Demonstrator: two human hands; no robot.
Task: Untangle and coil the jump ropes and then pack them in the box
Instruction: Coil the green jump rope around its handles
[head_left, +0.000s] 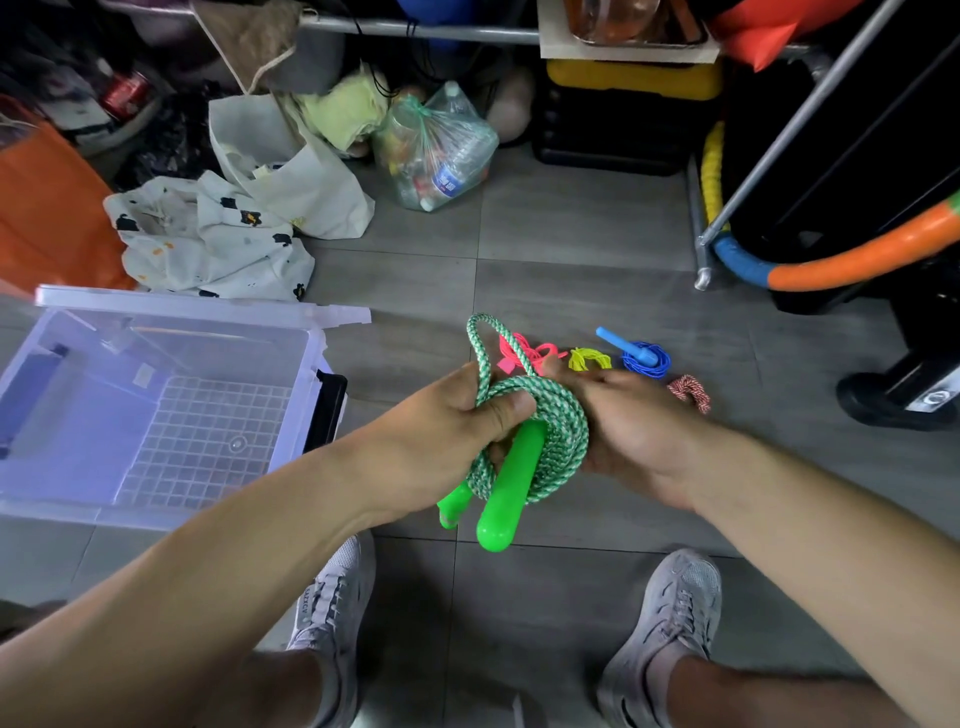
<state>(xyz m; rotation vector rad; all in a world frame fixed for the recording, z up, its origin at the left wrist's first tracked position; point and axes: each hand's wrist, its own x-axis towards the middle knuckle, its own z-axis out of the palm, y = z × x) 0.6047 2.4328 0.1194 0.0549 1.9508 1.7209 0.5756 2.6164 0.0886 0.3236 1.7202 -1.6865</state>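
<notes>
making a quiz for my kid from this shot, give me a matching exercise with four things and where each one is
Things
1. green rope
2. blue rope
3. box
4. red and white rope

Places
a. open on the floor, far left
b. on the floor, last on the right in the row of ropes
c. held by the left hand and right hand
d. on the floor, just right of the yellow rope

Pairs: 1-c, 2-d, 3-a, 4-b

Grey tiled floor (571, 218) edged by cluttered metal shelving (415, 31) and bags (436, 150).
</notes>
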